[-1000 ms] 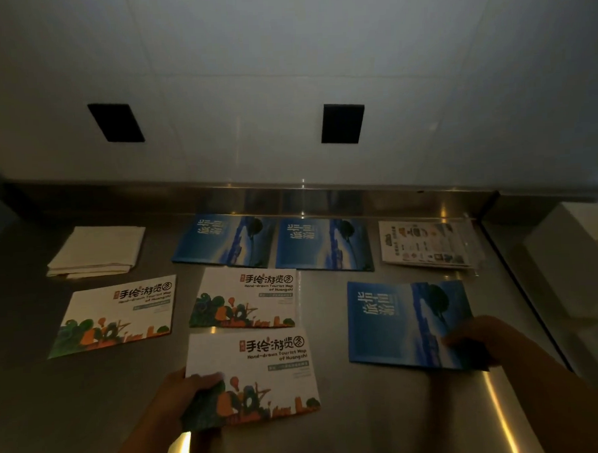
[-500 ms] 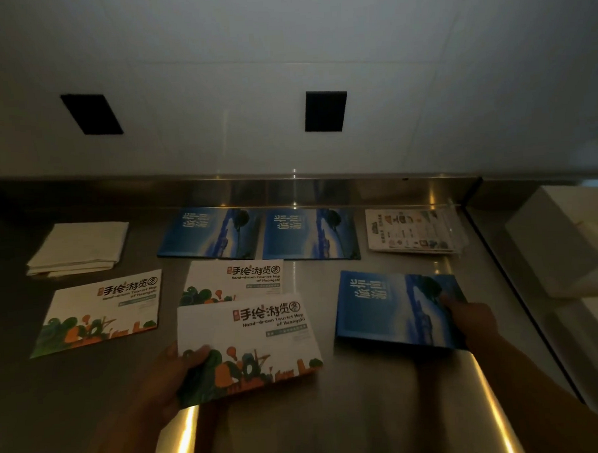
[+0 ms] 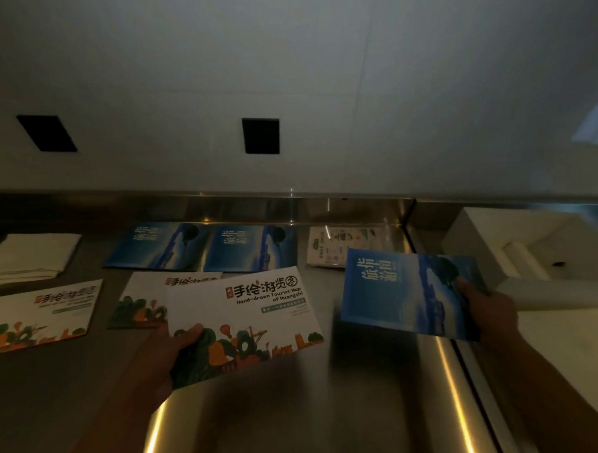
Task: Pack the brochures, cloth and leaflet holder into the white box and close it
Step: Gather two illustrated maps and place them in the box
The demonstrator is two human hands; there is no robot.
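Note:
My left hand grips a white tourist-map brochure by its lower left corner, lifted off the steel counter. My right hand holds a blue brochure by its right edge, raised and tilted. Two more white map brochures lie on the counter at left. Two blue brochures lie by the back wall. The folded cream cloth is at far left. The clear leaflet holder with a printed sheet lies behind the raised blue brochure. The open white box stands at right.
The steel counter meets a steel upstand and a pale wall with two dark square openings. A seam runs down the counter at right, beyond which the white box and its lid flap sit.
Both hands have lifted their brochures off the counter. The blue one has moved up and right toward the white box; the white one has risen over the middle map brochure.

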